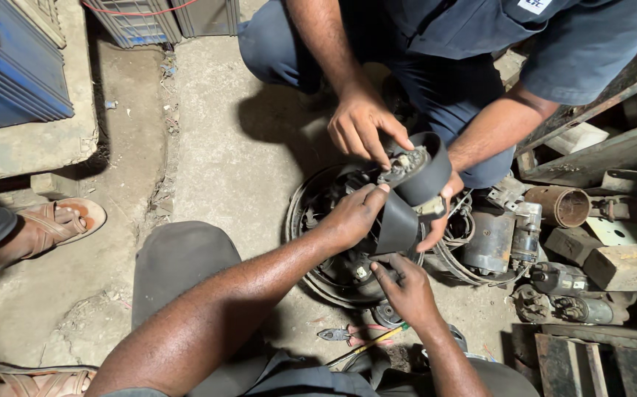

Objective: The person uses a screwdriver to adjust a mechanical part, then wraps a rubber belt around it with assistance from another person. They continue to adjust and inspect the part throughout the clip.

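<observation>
My left hand (351,217) reaches in from the lower left and pinches the upper end of a black flexible strip (397,224). The strip hangs from a black cylindrical housing (429,173). Just below, my right hand (407,290) grips the strip's lower edge with thumb and fingertips. A person crouching opposite holds the housing: one hand (363,125) has its fingers on the metal part (405,163) inside, the other hand (443,209) supports it from underneath. All of this is above a round metal rim (311,268) lying on the concrete floor.
Red-handled pliers (348,334) and a yellow-handled screwdriver (379,340) lie near my knee. Starter motors (495,239), a rusty cylinder (563,206) and wooden blocks (627,266) crowd the right. A blue crate (9,73) stands at upper left, and a sandalled foot (61,224) is at left.
</observation>
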